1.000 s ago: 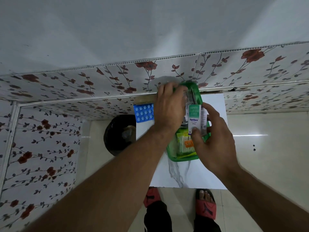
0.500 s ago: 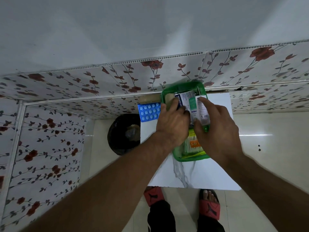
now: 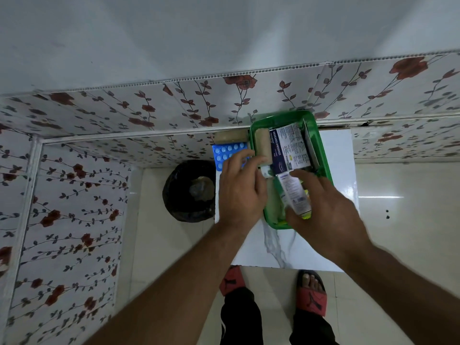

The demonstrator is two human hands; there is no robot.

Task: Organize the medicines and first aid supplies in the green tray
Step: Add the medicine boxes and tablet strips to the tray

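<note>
The green tray (image 3: 323, 155) stands on a small white table (image 3: 336, 150), its far end close to the flowered wall (image 3: 124, 115). Inside it, at the far half, a tan bandage roll (image 3: 264, 145) lies along the left wall, and just beside it lies a dark blue dressings box (image 3: 277, 153) with a white printed leaflet or pack (image 3: 295, 148) next to it. A thin grey card (image 3: 311, 145) stands on its edge near the right wall.

In the near half of the tray, the right hand (image 3: 331, 215) holds a small white box (image 3: 292, 190). The thumb is on the near left side of the box and the other fingers (image 3: 302, 175) lie over its far and right side, so the box is between them, in a grasp. Something yellow-green (image 3: 305, 215) shows under the box, but it is too hidden to name.

The left hand (image 3: 241, 190) is at the left rim of the tray, fingers half curled and pointing to the roll. I cannot tell if they grasp anything; the fingertips are blurred.

Left of the tray, on the table, lies a blue blister pack (image 3: 229, 150), partly under the left hand, and behind it a second tan roll (image 3: 230, 136). On the floor to the left stands a black bin (image 3: 189, 192). Below, two feet in red sandals (image 3: 311, 297) are seen.
</note>
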